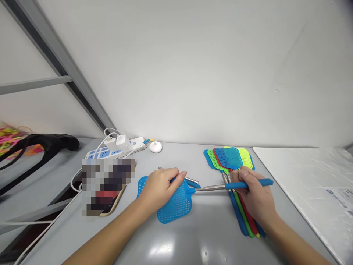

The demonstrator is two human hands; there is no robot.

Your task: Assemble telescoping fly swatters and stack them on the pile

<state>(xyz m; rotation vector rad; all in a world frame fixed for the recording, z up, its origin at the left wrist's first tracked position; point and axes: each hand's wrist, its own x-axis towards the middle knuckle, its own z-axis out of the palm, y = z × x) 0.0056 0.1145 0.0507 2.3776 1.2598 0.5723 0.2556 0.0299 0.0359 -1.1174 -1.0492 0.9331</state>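
A blue fly swatter (176, 206) with a perforated head and a metal shaft lies across the space between my hands. My left hand (161, 186) is closed over its head, with the thumb along the upper edge; the fingertips are hidden. My right hand (255, 191) wraps round its blue handle (238, 185). Behind my left hand, a metal rod (192, 180) with a blue part beside it lies on the table, partly covered. Under and behind my right hand rests a fanned stack of fly swatters (227, 157) in blue, green, red and yellow, their handles pointing toward me.
On the left lie a phone (113, 206) with a blurred screen and a power strip (103, 152) with white chargers and cables. A white round device (156, 147) sits by the wall. A plastic-wrapped white panel (309, 184) is at right; a metal frame (63, 73) rises at left.
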